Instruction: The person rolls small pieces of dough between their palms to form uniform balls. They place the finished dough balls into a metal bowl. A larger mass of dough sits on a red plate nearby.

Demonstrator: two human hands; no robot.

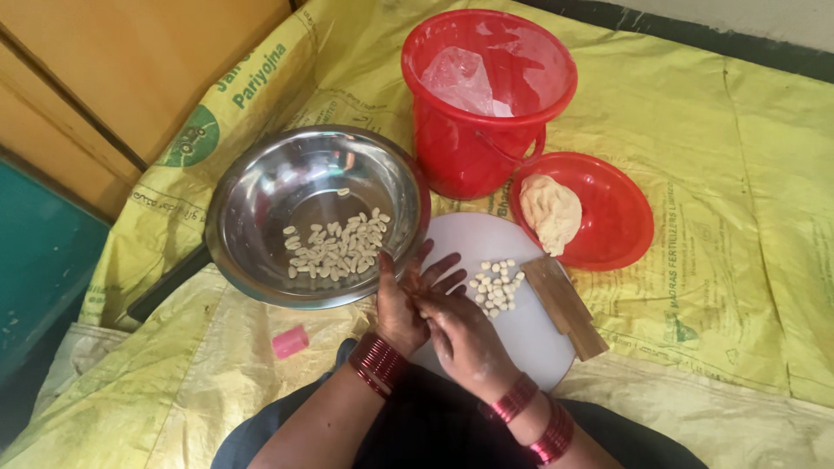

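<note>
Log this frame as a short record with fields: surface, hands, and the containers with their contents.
surface: yellow woven sheet
left hand: palm against right hand, over white round board
board: small dough pieces, wooden sticks
steel bowl: shaped dough pieces
red lid: dough lump
red bucket: clear plastic inside

Sacks: big yellow bags [695,174] spread flat under my things, dark print.
Sign: green round mark [193,137], top left.
</note>
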